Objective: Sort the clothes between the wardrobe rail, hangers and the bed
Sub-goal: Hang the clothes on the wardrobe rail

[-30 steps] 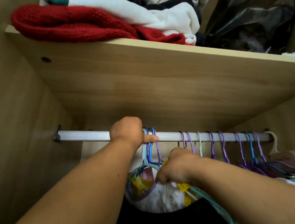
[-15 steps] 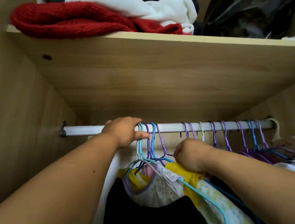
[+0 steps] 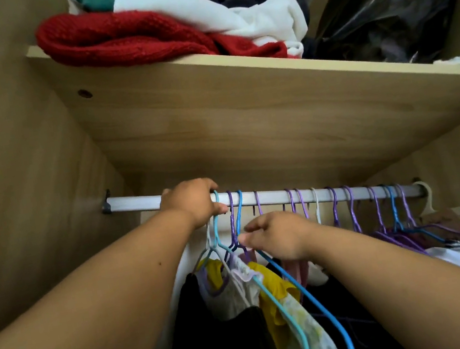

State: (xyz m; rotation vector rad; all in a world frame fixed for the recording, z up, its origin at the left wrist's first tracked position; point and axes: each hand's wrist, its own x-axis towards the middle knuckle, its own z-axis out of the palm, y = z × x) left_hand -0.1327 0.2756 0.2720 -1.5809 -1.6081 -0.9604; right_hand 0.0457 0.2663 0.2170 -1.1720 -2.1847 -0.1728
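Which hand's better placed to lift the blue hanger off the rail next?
Right. The right hand sits just below the rail, fingertips by the blue hanger neck. The left hand is clamped on the rail beside the hooks, probably steadying.

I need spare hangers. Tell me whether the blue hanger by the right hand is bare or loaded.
Bare, as far as shown: the blue hanger hooks on the rail, its visible frame carrying no cloth. Its lower end leaves the picture.

The wooden shelf (image 3: 243,116) is carrying a red knit sweater (image 3: 118,37), a white garment (image 3: 225,18) lying over it, and a black plastic bag (image 3: 384,11) sitting alongside.
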